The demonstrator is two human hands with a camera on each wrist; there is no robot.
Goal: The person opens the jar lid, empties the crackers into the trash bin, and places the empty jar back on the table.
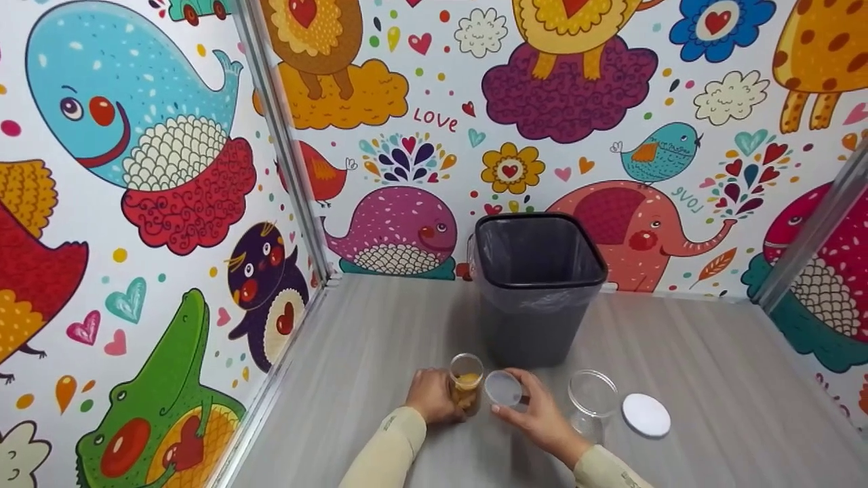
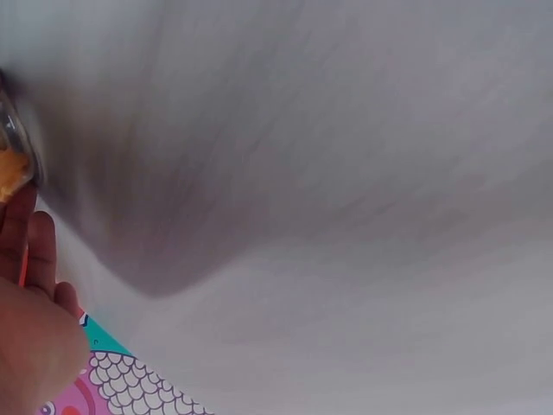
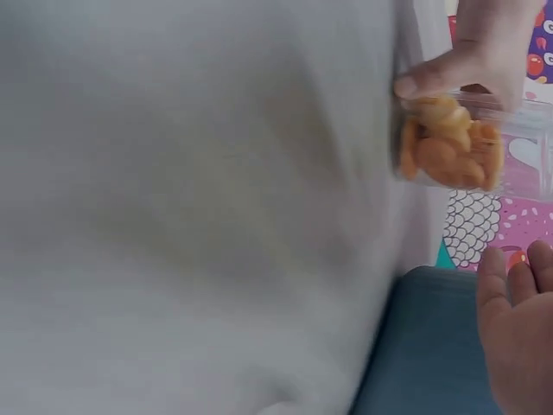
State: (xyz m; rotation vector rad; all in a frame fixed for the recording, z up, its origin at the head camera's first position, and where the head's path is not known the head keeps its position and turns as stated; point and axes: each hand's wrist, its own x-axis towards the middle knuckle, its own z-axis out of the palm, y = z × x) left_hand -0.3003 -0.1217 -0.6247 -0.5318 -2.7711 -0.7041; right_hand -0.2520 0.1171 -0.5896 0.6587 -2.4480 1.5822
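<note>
My left hand [image 1: 432, 396] grips a clear plastic jar [image 1: 468, 371] that stands on the table. Orange-yellow snack pieces [image 3: 449, 143] fill its lower part, as the right wrist view shows. In the left wrist view only the jar's edge shows, with the left fingers [image 2: 39, 251] against it. Just right of the jar, my right hand [image 1: 539, 413] pinches a translucent round lid [image 1: 502, 389] between thumb and fingers. That lid is out of sight in the right wrist view, where part of the right hand appears at the lower right.
A dark grey bin [image 1: 532, 332] with a clear liner stands behind the hands. Right of my right hand is a second clear jar [image 1: 593, 413], and beside it a white round lid [image 1: 646, 415] lies on the grey table [image 1: 380, 325]. Cartoon-printed walls [image 1: 434, 149] enclose the table.
</note>
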